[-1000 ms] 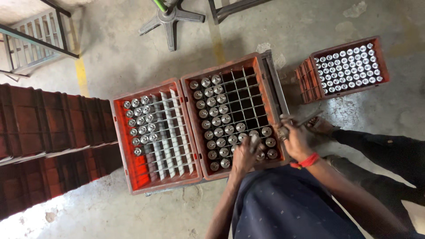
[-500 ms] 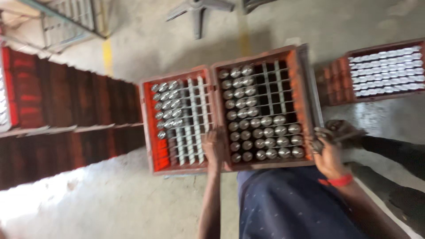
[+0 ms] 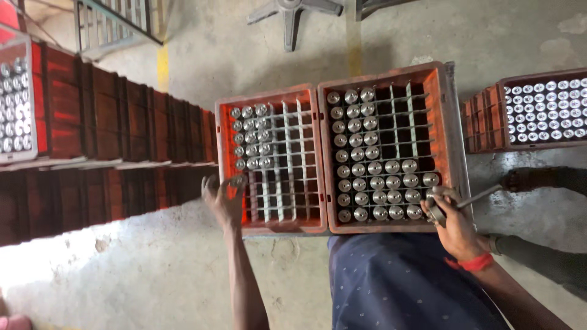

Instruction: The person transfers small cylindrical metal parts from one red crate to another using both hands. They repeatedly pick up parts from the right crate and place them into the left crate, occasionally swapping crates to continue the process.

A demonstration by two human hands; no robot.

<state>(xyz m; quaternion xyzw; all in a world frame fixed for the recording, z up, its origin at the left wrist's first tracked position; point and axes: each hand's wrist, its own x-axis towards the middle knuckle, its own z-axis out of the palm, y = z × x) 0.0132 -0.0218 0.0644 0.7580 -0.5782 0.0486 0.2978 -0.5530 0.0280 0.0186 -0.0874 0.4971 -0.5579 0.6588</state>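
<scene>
Two orange crates with grid dividers stand side by side on the concrete floor in front of me. The left crate (image 3: 312, 223) holds shiny metal cylinders (image 3: 251, 137) in its far-left cells. The right crate (image 3: 443, 122) has cylinders (image 3: 382, 189) filling its left column and near rows. My left hand (image 3: 223, 198) lies at the left crate's near-left corner, fingers spread over the rim beside the cylinders. My right hand (image 3: 452, 223) sits at the right crate's near-right corner, closed on a metal cylinder (image 3: 435, 212), with a thin metal rod (image 3: 483, 195) sticking out to the right.
Dark red crates (image 3: 110, 153) are stacked in rows on the left, one tray of cylinders (image 3: 12, 98) on top. Another full crate (image 3: 541, 110) stands at the right. A person's dark leg and foot (image 3: 532, 180) lie beside it. A chair base (image 3: 293, 12) stands beyond.
My left hand moved from the seam between the two crates to the left crate's near-left corner. My right hand stayed at the right crate's near-right corner. The camera shifted.
</scene>
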